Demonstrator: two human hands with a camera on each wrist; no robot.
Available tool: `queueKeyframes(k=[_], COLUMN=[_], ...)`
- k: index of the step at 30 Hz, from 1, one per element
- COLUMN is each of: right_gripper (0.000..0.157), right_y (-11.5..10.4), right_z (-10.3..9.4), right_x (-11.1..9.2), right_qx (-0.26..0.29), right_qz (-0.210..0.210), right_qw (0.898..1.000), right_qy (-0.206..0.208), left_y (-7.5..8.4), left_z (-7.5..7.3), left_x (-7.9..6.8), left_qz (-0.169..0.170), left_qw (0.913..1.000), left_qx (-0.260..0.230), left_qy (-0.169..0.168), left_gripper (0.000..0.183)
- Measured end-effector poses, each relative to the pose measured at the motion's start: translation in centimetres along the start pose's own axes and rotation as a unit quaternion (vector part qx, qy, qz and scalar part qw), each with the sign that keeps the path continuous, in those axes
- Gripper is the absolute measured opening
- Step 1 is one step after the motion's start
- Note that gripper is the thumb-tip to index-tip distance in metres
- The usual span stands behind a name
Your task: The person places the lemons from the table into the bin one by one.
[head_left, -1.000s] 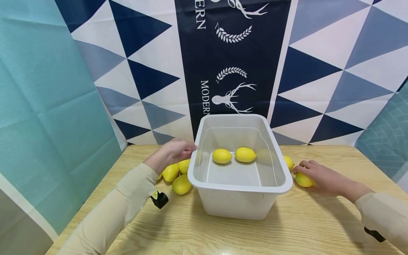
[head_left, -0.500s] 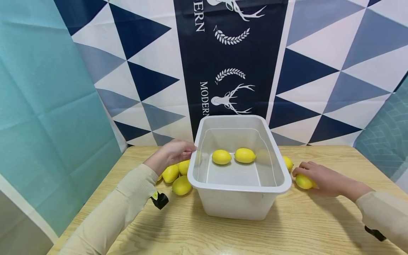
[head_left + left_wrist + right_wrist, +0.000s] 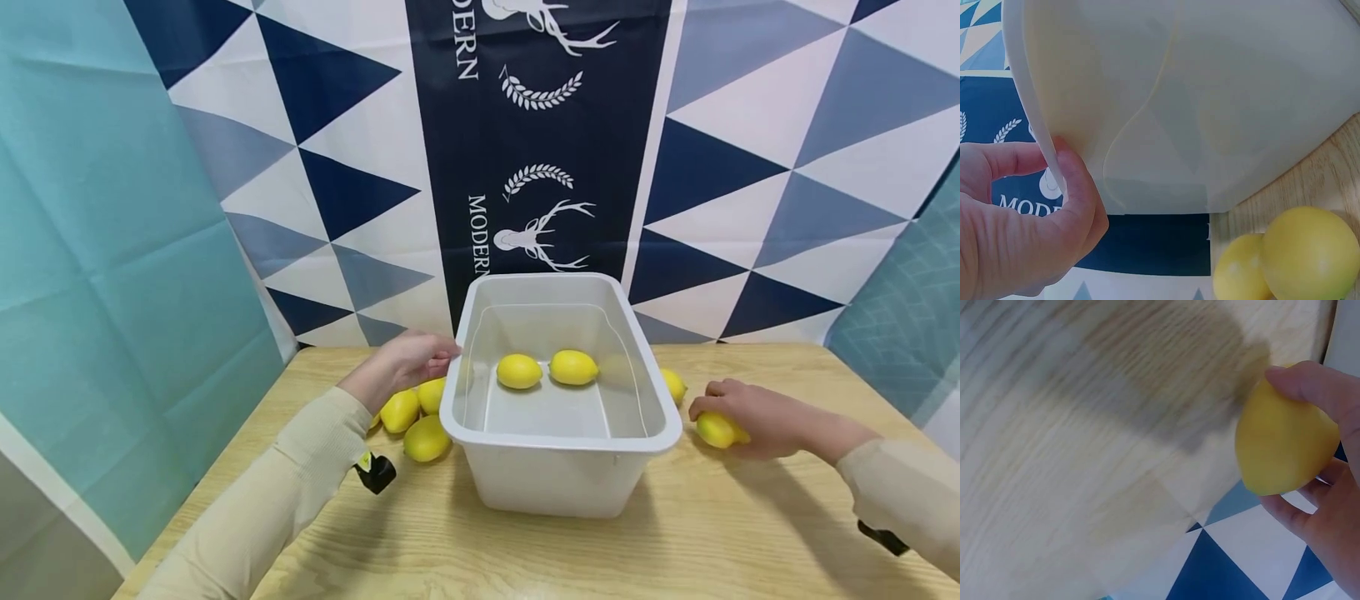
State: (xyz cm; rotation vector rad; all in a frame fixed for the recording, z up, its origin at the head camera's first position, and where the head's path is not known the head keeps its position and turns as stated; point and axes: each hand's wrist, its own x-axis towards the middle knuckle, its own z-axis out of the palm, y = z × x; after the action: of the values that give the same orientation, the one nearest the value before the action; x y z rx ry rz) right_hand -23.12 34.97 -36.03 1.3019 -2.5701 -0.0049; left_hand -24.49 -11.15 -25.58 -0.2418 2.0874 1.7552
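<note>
A white plastic bin (image 3: 540, 479) stands mid-table with two lemons, a left one (image 3: 519, 372) and a right one (image 3: 573, 367), on its floor. On its left side, my left hand (image 3: 412, 360) pinches the rim; the left wrist view shows thumb and fingers on either side of the bin's lip (image 3: 1025, 81). To the right of the bin, my right hand (image 3: 761, 419) grips a lemon (image 3: 717, 429). In the right wrist view that lemon (image 3: 1285, 437) sits between thumb and fingers, its shadow on the wood beside it.
Several lemons (image 3: 426, 439) lie on the wooden table (image 3: 360, 550) left of the bin, partly beneath my left hand. Another lemon (image 3: 672, 386) is half hidden behind the bin's right wall. A patterned cloth (image 3: 360, 192) hangs behind the table.
The lemon in my right hand has turned slightly, with its tip now showing at the right. The head view has shifted a little. My left hand stays on the rim.
</note>
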Motion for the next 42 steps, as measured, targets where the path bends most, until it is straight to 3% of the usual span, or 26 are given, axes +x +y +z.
queueKeyframes(k=[7, 16, 32, 42], right_gripper=[0.053, 0.056, 0.054, 0.054], right_y=[0.1, 0.0, -0.5, -0.1], right_z=[-1.1, -2.2, -4.2, -4.6], right_x=[1.1, 2.3, 4.0, 4.3], right_qx=[0.017, 0.038, 0.053, 0.059], right_qz=[0.03, 0.023, 0.08, 0.093], right_qw=[0.998, 0.998, 0.992, 0.989], right_qy=[-0.046, -0.04, -0.085, -0.101], left_y=[0.2, -0.1, -0.1, -0.1], left_z=[-0.3, -0.2, -0.2, -0.2], left_x=[0.2, 0.2, -0.1, 0.1], left_qz=[0.012, 0.007, 0.002, 0.005], left_qw=[0.9999, 0.9998, 0.9999, 0.9999], left_qx=[0.005, -0.004, -0.003, -0.006], left_qy=[-0.006, -0.016, -0.011, -0.011], left_gripper=[0.043, 0.045, 0.044, 0.044])
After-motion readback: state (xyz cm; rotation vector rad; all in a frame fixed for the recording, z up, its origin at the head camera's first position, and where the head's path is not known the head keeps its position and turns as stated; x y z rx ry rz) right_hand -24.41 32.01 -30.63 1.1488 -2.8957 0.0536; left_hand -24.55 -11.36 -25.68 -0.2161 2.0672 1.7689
